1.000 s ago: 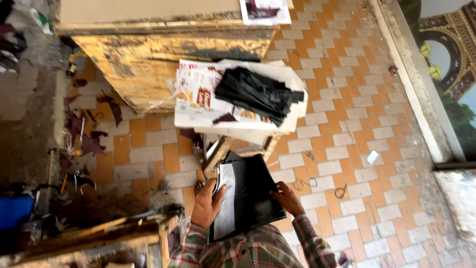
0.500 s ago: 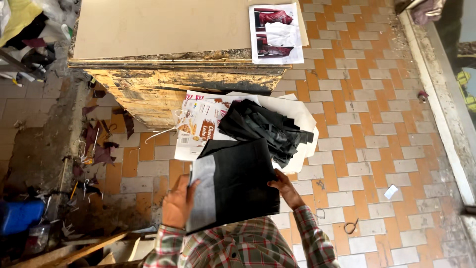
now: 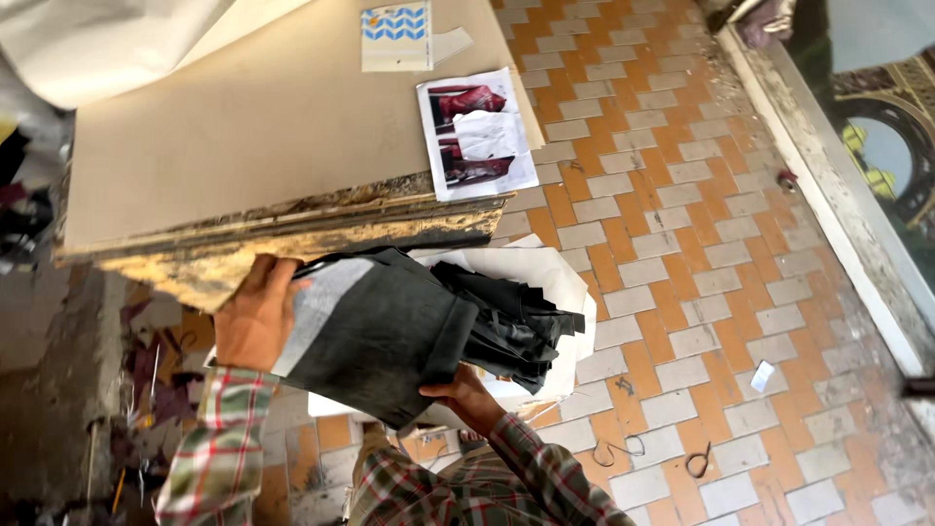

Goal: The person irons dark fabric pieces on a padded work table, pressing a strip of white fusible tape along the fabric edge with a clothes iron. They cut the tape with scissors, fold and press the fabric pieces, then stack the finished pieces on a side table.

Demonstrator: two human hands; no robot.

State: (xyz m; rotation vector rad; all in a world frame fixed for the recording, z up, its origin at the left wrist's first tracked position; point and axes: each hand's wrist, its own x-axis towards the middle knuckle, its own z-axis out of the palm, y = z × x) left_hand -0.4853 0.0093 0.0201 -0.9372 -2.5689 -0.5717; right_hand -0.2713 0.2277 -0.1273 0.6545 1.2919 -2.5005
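My left hand (image 3: 255,317) and right hand (image 3: 467,394) both pinch the black sheet (image 3: 375,336) closed-fingered; worn table edge (image 3: 292,239) just above my fingers.

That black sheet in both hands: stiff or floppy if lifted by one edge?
Probably floppy: the black sheet curves and folds over between the left hand and right hand. It looks thin, so likely light for its size. The pile of black pieces beside it droops similarly.
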